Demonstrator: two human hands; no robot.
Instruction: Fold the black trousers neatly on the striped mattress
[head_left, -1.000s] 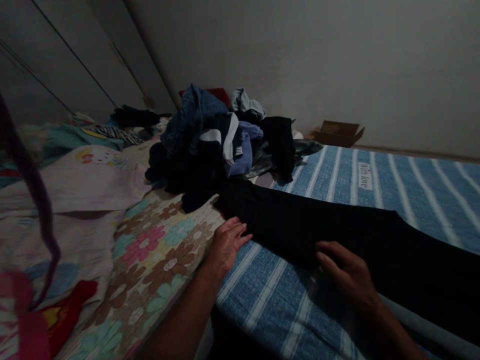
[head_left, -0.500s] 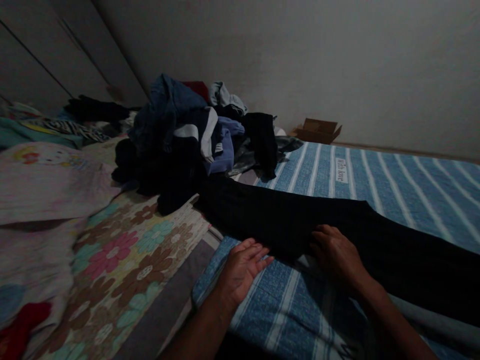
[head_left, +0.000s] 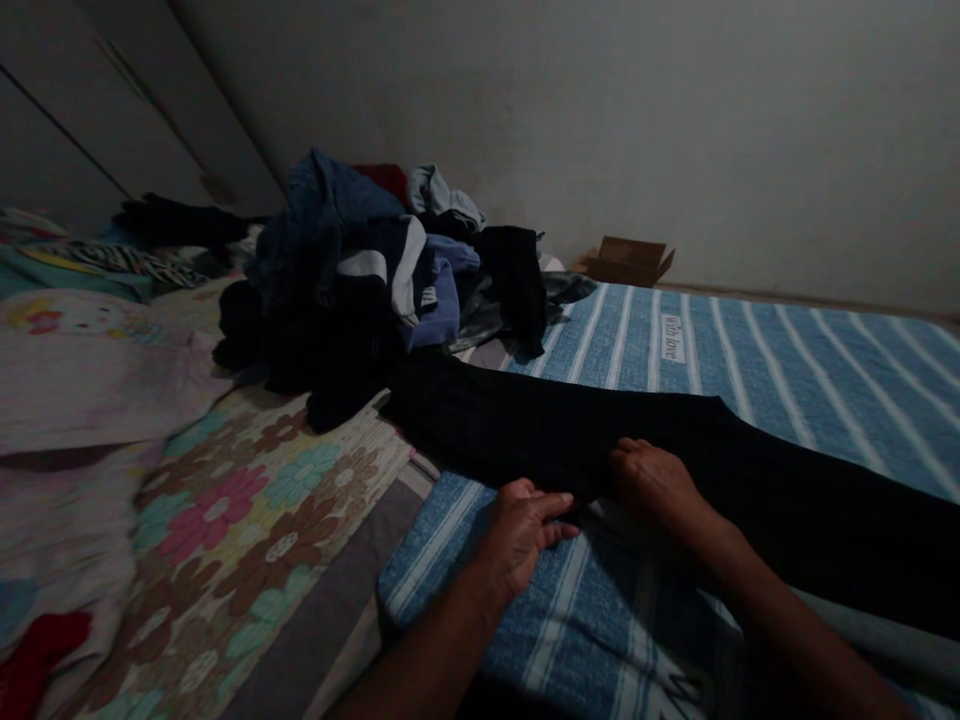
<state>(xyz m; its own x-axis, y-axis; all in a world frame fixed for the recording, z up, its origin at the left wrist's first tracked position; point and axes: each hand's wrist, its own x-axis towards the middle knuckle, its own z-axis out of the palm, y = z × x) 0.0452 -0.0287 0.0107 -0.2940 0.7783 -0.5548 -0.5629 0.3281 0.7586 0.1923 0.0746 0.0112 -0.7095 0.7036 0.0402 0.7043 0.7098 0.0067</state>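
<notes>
The black garment point(head_left: 540, 420) is laid lengthwise across the blue striped cover point(head_left: 795, 350), its left end carried past the cover's left edge toward the clothes pile point(head_left: 337, 320) and its other end cut off at the right of the view. The left hand point(head_left: 523, 535) is held loosely open, its extended fingers set at the garment's near edge. The right hand point(head_left: 651, 485) is laid on the garment just beside it, its fingers curled inward; whether cloth is pinched beneath them cannot be told. A second ago, the left hand was placed nearer the garment's left end and well apart from the right; now only a narrow gap is left between the two. The right hand's fingers were less tucked under then. The pile is heaped, as before, on the flowered sheet point(head_left: 217, 510), and the cardboard box point(head_left: 626, 262) is likewise seen beyond the striped cover's far edge.
</notes>
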